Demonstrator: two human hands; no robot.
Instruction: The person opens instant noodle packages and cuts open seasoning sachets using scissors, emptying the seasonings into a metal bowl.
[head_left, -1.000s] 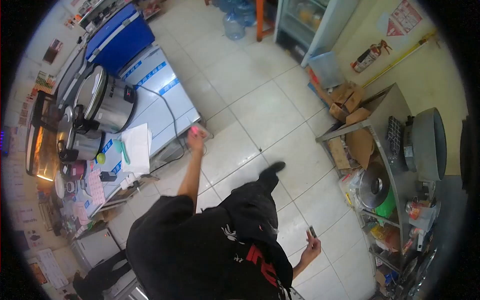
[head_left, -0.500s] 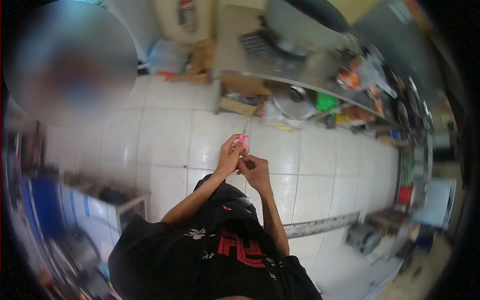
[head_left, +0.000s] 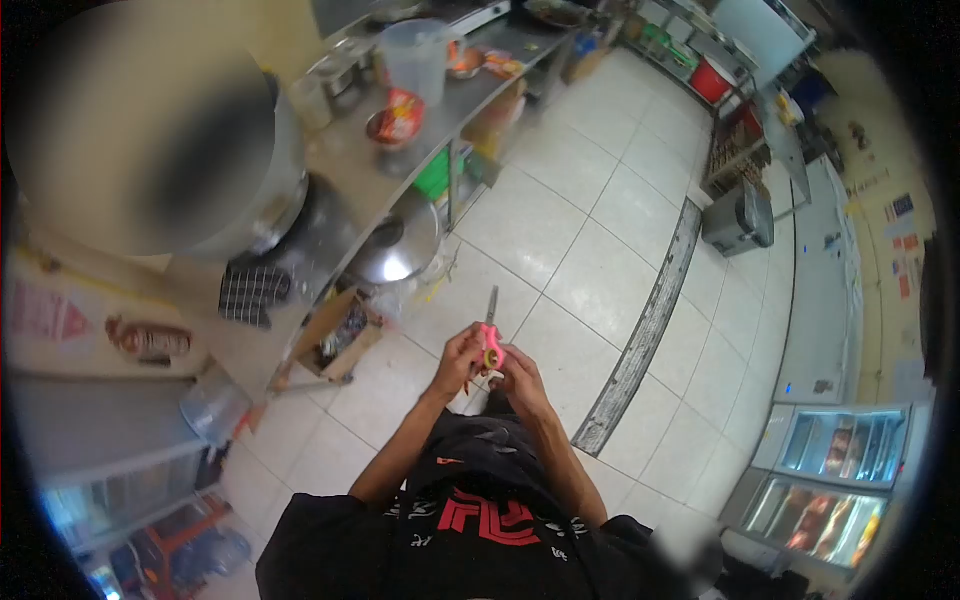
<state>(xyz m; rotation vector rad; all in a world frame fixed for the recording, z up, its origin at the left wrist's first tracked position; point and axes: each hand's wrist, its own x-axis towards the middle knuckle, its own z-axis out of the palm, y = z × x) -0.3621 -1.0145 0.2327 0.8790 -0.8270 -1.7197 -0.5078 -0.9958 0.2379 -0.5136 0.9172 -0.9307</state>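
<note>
Pink-handled scissors (head_left: 491, 342) are held in front of my body, blades pointing away from me. My left hand (head_left: 459, 360) is closed on the handle from the left side. My right hand (head_left: 523, 380) is closed too, its fingers pressed against the handle from the right. Something small and yellowish shows at the finger loop. A bit of reddish material hangs below my left fingers; what it is I cannot make out.
To the left stands a steel work table (head_left: 345, 225) with a clear plastic jug (head_left: 413, 60) and a checkered cloth (head_left: 252, 294). Under it are a cardboard box (head_left: 340, 333) and a metal lid (head_left: 398, 250). A drain grate (head_left: 640, 345) crosses the tiled floor (head_left: 545, 225) near a grey bin (head_left: 740, 218).
My view has swung to the right along the room. The scissors are now between both hands, and my right fingers have come up to the handle, which my left hand held before.
</note>
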